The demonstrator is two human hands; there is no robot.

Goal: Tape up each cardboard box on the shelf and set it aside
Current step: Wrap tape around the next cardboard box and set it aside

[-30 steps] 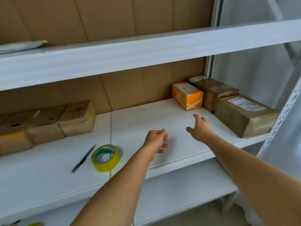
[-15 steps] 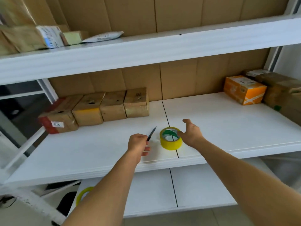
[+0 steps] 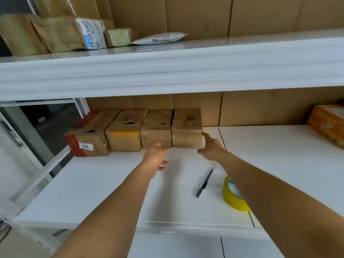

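Four cardboard boxes [image 3: 137,131] in row; right hand [image 3: 210,146] cups rightmost box [image 3: 187,131]; left hand [image 3: 155,157] spread, relaxed.

Both hands [image 3: 211,147] at rightmost box [image 3: 186,127]

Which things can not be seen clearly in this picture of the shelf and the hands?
- Tape roll: head view, its right part is hidden by the right forearm.
- Orange box: cut off by the right edge.
- Right hand: at the rightmost box; its fingers lie behind the corner, so the grip is unclear.
- Label on the left box: blurred, not readable with certainty.
- Pen or knife: too small to tell which.
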